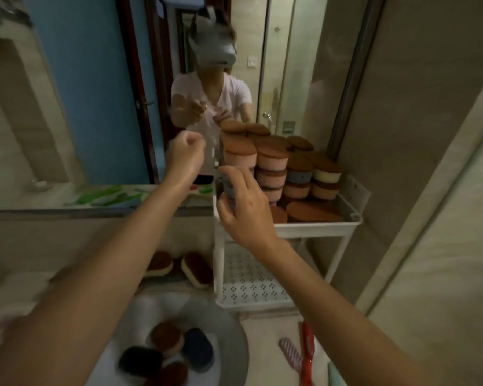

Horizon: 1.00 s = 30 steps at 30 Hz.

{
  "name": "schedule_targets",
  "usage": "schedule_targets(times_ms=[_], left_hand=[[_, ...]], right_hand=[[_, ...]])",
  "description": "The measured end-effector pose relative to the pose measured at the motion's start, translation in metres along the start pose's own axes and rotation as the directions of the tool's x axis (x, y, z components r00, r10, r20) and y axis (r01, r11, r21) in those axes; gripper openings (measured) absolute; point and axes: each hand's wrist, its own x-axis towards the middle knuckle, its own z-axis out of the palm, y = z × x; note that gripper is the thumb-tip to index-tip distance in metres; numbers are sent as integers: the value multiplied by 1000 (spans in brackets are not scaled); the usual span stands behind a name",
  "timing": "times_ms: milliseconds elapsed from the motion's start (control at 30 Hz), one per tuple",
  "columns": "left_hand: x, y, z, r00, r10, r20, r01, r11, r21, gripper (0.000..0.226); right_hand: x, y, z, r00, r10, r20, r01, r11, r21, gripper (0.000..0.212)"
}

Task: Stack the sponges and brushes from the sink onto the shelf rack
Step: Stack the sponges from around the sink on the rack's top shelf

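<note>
A white shelf rack [315, 228] stands right of the sink, its top tray packed with stacks of brown-topped oval sponges [271, 162] in pink, blue and cream. My right hand [246, 207] is at the tray's front left corner, fingers curled round a blue-grey sponge [229, 189] in the leftmost stack. My left hand [186, 156] hovers just left of the stacks, fingers loosely curled, holding nothing. Several sponges [168, 352], brown, navy and black, lie in the sink [229, 330] below. Two more sponges [197, 270] rest on the ledge behind it.
A mirror [101, 93] behind the counter reflects a person wearing a headset. The rack's lower perforated shelf [248, 288] shows no items. A red brush [307, 355] and a striped comb [290, 352] lie on the counter at right. Tiled wall [416, 135] stands close on the right.
</note>
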Motion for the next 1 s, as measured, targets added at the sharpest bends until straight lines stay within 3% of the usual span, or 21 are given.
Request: schedule_targets(times_ms=[100,200,300,367,467,533,633,700,767,833,900,1000], left_hand=[[-35,-50,-40,995,-73,-72,71,997,-29,19],[-75,-127,-75,961,-244,-132,248,969,12,25],[-120,-190,-98,891,-441,-105,450,890,73,22],[-144,-231,-108,811,-576,-99,583,783,216,16],[-168,-280,-114,683,-726,-84,698,614,368,21],[-172,-298,-113,645,-761,-69,719,574,391,26],[-154,-306,-110,713,-701,0,594,604,532,25],[-130,-309,-106,802,-591,90,433,679,593,22],[-101,-314,-101,876,-449,175,249,733,634,34],[-69,-321,-92,913,-318,255,39,690,722,41],[-40,-325,-79,899,-265,348,-118,619,777,51],[-4,-331,-56,872,-301,387,-191,517,834,70]], right_hand=[[-51,-22,41,993,18,118,-35,989,144,42],[-106,-34,82,918,105,383,-202,954,223,39],[-157,-29,123,724,211,657,-365,925,105,35],[-188,-24,151,564,238,791,-376,927,-11,30],[-221,-14,178,340,287,895,-380,913,-149,28],[-225,-6,191,286,317,904,-394,899,-191,28],[-204,12,211,312,426,849,-491,838,-240,38],[-178,26,225,387,500,775,-530,808,-256,47],[-152,41,239,481,542,689,-527,807,-266,58],[-128,55,256,522,576,629,-543,793,-276,69],[-108,67,275,476,679,559,-631,706,-321,77],[-90,84,295,352,811,468,-723,553,-414,86]])
